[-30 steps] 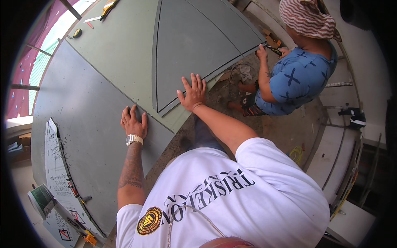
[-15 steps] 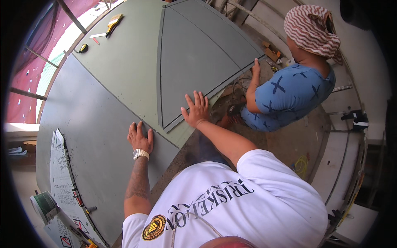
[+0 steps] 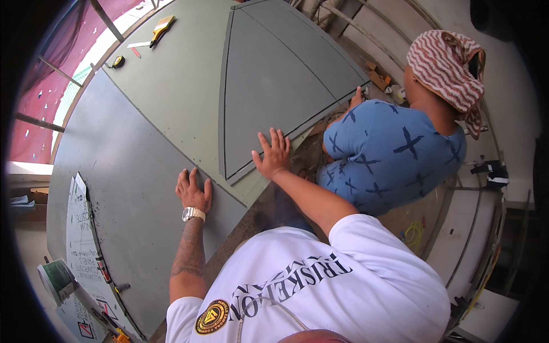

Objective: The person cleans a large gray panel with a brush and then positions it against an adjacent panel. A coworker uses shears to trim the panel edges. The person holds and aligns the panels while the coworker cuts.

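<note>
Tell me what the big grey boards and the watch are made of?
The grey boards look like fibre-cement or plasterboard sheets: flat, matte, thin-edged, though I can't be sure. The watch on the left hand looks like shiny silver metal.

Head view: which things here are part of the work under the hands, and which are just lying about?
In hand:
left hand flat on grey board
right hand on triangular panel

Lying about:
yellow scraper
tape measure
tape roll

The board is pale green, the cut panel on it grey. A co-worker's shirt is blue with dark crosses, the head wrap red-and-white striped. The netting is red.
</note>
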A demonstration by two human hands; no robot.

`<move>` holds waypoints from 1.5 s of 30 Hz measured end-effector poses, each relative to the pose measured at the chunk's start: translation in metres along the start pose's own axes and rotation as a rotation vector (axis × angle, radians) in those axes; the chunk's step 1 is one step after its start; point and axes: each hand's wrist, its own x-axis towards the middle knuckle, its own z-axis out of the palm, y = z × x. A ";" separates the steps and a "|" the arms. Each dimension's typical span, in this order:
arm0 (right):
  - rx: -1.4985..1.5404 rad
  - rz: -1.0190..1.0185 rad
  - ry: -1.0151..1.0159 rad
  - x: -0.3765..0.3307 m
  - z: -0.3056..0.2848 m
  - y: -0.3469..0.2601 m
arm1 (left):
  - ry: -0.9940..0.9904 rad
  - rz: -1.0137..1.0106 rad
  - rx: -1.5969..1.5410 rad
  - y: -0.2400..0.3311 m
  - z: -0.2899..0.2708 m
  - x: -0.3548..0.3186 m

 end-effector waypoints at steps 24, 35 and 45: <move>0.030 0.013 0.006 0.000 -0.001 0.005 | -0.029 0.000 0.014 -0.003 0.007 0.001; 0.041 0.000 0.058 -0.009 0.008 0.005 | -0.032 -0.007 0.007 -0.002 0.002 -0.006; 0.023 -0.014 0.092 -0.018 0.009 0.006 | -0.011 0.009 -0.016 0.000 0.001 -0.012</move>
